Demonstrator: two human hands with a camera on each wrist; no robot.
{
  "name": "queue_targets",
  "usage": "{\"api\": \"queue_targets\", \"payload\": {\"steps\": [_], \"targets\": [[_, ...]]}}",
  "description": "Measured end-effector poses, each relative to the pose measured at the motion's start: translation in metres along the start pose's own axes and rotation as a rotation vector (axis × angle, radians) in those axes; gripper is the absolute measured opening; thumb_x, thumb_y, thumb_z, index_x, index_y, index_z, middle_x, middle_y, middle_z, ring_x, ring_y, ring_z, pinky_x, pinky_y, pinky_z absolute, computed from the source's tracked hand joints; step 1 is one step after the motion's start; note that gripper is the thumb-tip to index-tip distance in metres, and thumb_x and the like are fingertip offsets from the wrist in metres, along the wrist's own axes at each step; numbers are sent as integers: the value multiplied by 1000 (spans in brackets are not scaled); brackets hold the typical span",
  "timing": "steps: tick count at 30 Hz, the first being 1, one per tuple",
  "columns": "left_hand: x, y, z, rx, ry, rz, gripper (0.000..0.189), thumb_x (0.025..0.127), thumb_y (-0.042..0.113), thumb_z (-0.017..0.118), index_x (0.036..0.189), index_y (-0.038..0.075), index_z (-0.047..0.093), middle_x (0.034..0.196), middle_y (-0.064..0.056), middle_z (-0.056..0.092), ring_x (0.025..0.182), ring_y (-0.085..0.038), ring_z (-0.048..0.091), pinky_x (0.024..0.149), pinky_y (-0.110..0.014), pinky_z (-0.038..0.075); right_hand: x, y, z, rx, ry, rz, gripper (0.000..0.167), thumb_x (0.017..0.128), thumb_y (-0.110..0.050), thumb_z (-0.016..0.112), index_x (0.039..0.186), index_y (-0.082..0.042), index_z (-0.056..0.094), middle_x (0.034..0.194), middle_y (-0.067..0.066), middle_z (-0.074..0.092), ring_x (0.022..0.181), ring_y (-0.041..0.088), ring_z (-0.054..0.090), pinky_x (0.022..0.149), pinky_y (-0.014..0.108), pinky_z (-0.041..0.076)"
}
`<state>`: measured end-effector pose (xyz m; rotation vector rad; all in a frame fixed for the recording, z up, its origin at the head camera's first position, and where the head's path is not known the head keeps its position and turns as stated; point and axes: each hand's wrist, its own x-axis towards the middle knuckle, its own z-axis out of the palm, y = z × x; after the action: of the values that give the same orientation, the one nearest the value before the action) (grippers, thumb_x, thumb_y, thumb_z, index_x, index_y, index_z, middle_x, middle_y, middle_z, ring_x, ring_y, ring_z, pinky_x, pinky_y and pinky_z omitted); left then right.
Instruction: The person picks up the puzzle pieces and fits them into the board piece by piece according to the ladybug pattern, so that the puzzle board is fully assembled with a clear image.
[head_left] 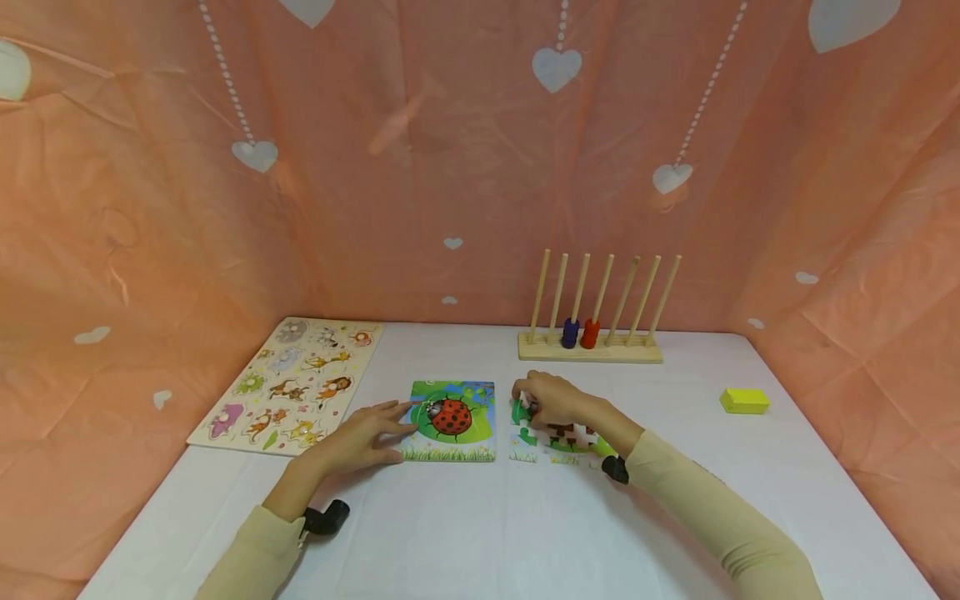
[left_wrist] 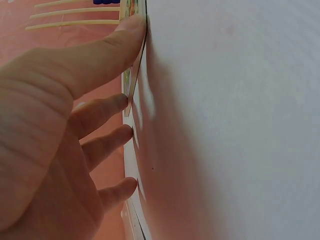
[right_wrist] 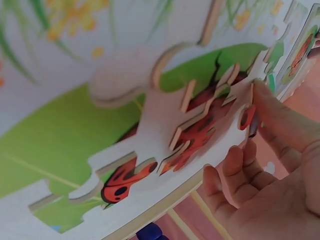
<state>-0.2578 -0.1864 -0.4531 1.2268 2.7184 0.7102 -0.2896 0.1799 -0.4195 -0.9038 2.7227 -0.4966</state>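
Note:
A square ladybug picture board point(head_left: 453, 417) lies flat near the middle of the table. My left hand point(head_left: 360, 437) rests at its left edge with relaxed, spread fingers; in the left wrist view the thumb point(left_wrist: 107, 47) touches the board's side. To the right lie loose ladybug jigsaw pieces point(head_left: 564, 458), spread apart with white gaps between them. Over their upper left part my right hand point(head_left: 555, 400) pinches a jigsaw piece point(right_wrist: 246, 117) with red and black on it, partly hidden by thumb and fingers. Other pieces point(right_wrist: 120, 185) lie beside it in the right wrist view.
An animal puzzle board point(head_left: 360, 354) lies at the back left. Behind the pieces stands a wooden peg rack point(head_left: 630, 353) with dark blue beads point(head_left: 570, 333) and red beads point(head_left: 590, 333). A yellow block point(head_left: 745, 402) sits at the right. Pink curtain point(head_left: 480, 167) surrounds the table.

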Motion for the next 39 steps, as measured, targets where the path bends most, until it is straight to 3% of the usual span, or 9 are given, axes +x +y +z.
{"api": "queue_targets", "payload": {"steps": [6, 11, 19, 31, 39], "targets": [[0, 1, -1, 2, -8, -17, 46, 87, 21, 77, 127, 1, 67, 150, -27, 42, 138, -53, 33, 106, -70, 30, -4, -1, -1, -21, 46, -72, 40, 79, 0, 81, 116, -3, 65, 92, 5, 53, 77, 15, 46, 65, 30, 41], [0, 0, 1, -7, -21, -23, 46, 87, 21, 77, 127, 1, 67, 150, -28, 41, 138, -53, 33, 106, -70, 29, -3, 1, 1, 7, 38, -61, 34, 83, -4, 80, 114, -4, 66, 90, 1, 60, 77, 12, 53, 71, 33, 48], [-1, -1, 1, 4, -14, -23, 46, 87, 23, 77, 128, 3, 67, 151, -26, 41, 139, -52, 33, 106, -70, 29, 8, -1, -2, 70, 75, -85, 14, 95, -3, 66, 108, -6, 71, 78, -4, 61, 65, 9, 52, 63, 26, 47], [-1, -3, 1, -8, 0, -17, 46, 86, 21, 78, 126, 2, 68, 149, -26, 43, 138, -51, 35, 107, -68, 30, 57, -41, 3, 170, 107, -165, 21, 92, 5, 66, 112, 0, 68, 80, 4, 63, 67, 11, 55, 63, 24, 47], [0, -1, 2, -15, 40, -58, 39, 84, 20, 81, 117, 7, 66, 148, -22, 47, 135, -49, 41, 106, -66, 33, 87, -75, 17, 143, 76, -159, 25, 93, 6, 63, 114, -4, 67, 82, 3, 63, 72, 12, 56, 68, 26, 49]]}}
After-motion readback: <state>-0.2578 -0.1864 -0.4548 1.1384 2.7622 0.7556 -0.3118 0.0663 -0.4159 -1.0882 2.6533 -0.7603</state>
